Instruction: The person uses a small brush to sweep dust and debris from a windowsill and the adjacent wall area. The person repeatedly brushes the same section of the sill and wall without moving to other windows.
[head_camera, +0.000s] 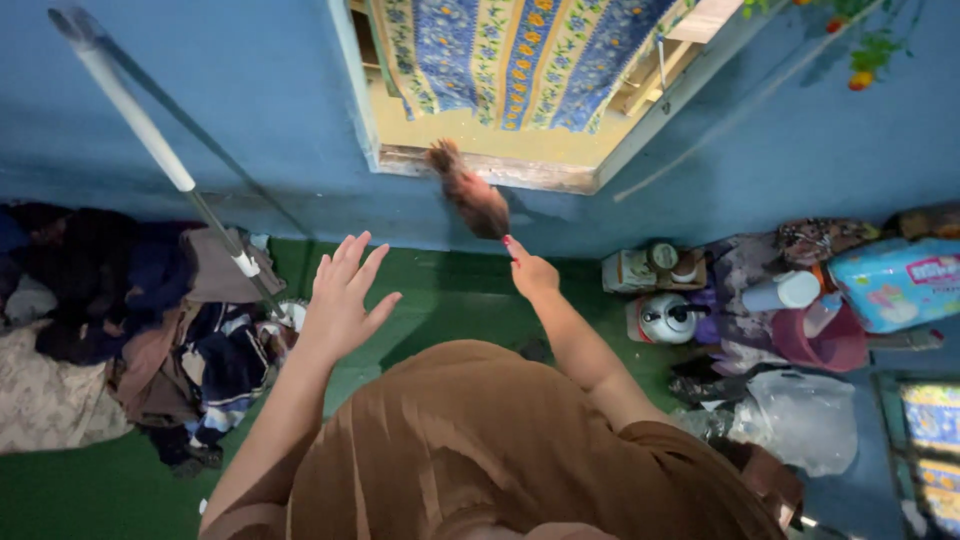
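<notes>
Currently right hand (530, 270) pinches a brown hair bundle (470, 195) at frame centre, left hand (342, 295) spread wide and empty; keep grip firm, clear of the broom handle (150, 145) upper left.

Home, lived-in room w/ blue walls (200, 100) & green floor (450, 290). Clothes pile (150, 320) at left; kettle (668, 318), cups, diaper pack (900, 280) etc. at right; floral curtain (520, 55) over the doorway.

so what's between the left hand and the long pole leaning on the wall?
Head view: only the edge of the clothes pile; left hand hangs open beside the pole.
</notes>
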